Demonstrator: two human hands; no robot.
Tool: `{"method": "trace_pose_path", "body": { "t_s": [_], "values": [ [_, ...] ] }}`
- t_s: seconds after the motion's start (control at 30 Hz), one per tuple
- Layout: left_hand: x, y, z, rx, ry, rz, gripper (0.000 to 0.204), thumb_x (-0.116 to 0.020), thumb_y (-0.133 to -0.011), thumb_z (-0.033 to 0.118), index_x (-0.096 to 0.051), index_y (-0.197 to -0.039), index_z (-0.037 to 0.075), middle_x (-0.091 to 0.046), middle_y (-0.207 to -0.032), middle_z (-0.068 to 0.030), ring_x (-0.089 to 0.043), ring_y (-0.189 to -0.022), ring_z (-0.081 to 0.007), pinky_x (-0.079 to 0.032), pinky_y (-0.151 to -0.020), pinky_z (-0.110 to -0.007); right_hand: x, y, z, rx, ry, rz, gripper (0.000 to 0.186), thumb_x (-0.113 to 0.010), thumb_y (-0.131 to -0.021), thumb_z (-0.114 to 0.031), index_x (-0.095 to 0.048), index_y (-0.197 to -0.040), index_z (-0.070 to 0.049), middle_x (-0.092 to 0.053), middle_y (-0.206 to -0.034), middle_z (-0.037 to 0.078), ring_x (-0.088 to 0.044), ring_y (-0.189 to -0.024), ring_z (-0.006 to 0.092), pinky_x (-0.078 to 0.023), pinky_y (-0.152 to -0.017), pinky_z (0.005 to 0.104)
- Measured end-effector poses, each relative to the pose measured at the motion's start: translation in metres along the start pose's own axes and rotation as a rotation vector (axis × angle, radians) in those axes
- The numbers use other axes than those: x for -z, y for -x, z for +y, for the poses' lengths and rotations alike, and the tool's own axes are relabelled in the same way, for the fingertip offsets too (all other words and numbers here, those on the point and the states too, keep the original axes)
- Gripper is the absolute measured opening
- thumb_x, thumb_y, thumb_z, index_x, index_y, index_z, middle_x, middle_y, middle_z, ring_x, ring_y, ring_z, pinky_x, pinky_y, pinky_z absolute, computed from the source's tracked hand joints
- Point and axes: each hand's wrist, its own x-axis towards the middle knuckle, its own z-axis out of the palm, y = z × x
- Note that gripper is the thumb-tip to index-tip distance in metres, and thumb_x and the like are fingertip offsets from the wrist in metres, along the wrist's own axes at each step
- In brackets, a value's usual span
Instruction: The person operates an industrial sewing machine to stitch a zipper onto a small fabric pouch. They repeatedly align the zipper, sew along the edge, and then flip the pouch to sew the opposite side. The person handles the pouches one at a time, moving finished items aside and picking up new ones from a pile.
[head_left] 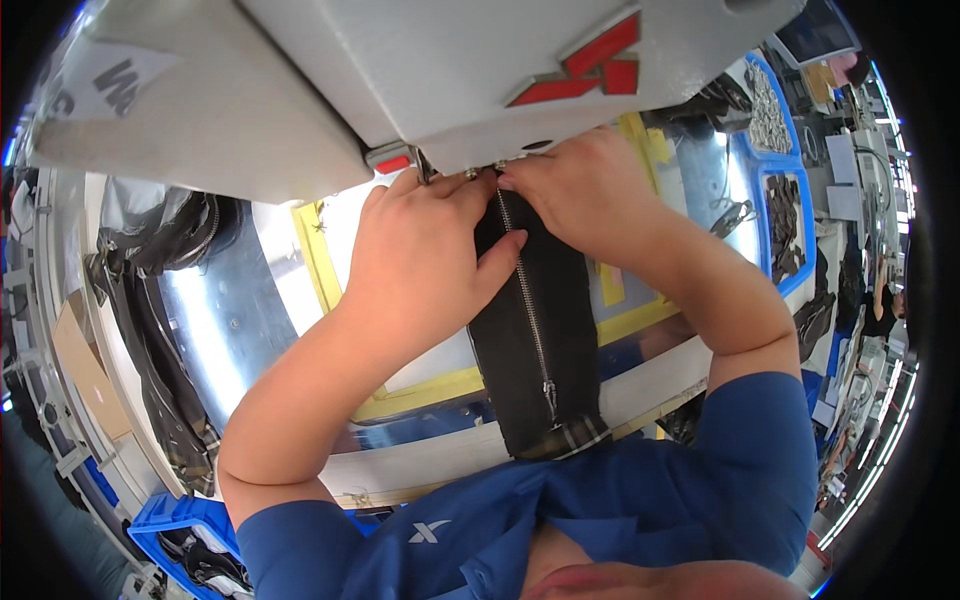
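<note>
A long black fabric piece (pixel 565 290) runs from under the sewing machine head (pixel 480 70) to the table's near edge, where its plaid end touches my blue shirt. Down its middle goes a silver metal zipper (pixel 530 310), its slider (pixel 549 390) near the close end. My left hand (pixel 420 245) presses the far left part of the fabric, fingers curled beside the machine and thumb against the zipper teeth. At the far end, my right hand (pixel 585 190) pinches fabric next to the zipper. The machine head partly hides the fingertips and whatever lies under it.
Yellow tape (pixel 425 392) marks the work surface. Dark zippered pieces (pixel 165 370) hang over the left side. To the right stand a blue bin of silver metal parts (pixel 768 110) and a blue bin of dark pieces (pixel 785 225). Another blue bin (pixel 165 512) sits low at left.
</note>
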Motion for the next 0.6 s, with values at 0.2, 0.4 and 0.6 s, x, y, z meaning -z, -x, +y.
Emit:
{"method": "trace_pose_path", "body": {
  "t_s": [0.2, 0.4, 0.6],
  "values": [
    [0.001, 0.002, 0.005, 0.048, -0.027, -0.036, 0.05, -0.08, -0.086, 0.03, -0.075, -0.124, -0.001, -0.076, -0.123, -0.0169, -0.069, -0.109, -0.0357, -0.053, -0.097, -0.044, -0.002, 0.0, -0.001, 0.043, 0.019, 0.042, 0.014, -0.067, -0.089, -0.017, -0.077, -0.096, -0.01, -0.076, -0.091, 0.009, -0.073, -0.094, 0.0298, -0.055, -0.09, 0.0443],
    [0.001, 0.006, 0.008, 0.021, -0.14, -0.043, 0.054, -0.081, -0.085, 0.031, -0.073, -0.127, -0.002, -0.074, -0.128, -0.0161, -0.067, -0.115, -0.0339, -0.052, -0.101, -0.044, -0.007, -0.001, -0.004, 0.046, 0.042, 0.051, 0.018, -0.066, -0.087, -0.016, -0.077, -0.1, -0.009, -0.077, -0.097, 0.008, -0.074, -0.097, 0.0297, -0.054, -0.093, 0.0441],
    [-0.015, 0.01, 0.014, -0.083, -0.193, 0.03, 0.067, -0.086, -0.084, 0.03, -0.065, -0.132, -0.011, -0.064, -0.139, -0.0267, -0.065, -0.125, -0.0395, -0.052, -0.11, -0.046, -0.007, 0.015, -0.009, 0.123, 0.12, 0.105, 0.036, -0.065, -0.088, -0.017, -0.073, -0.118, 0.001, -0.075, -0.115, 0.012, -0.073, -0.105, 0.0267, -0.052, -0.092, 0.0399]
  ]
}}
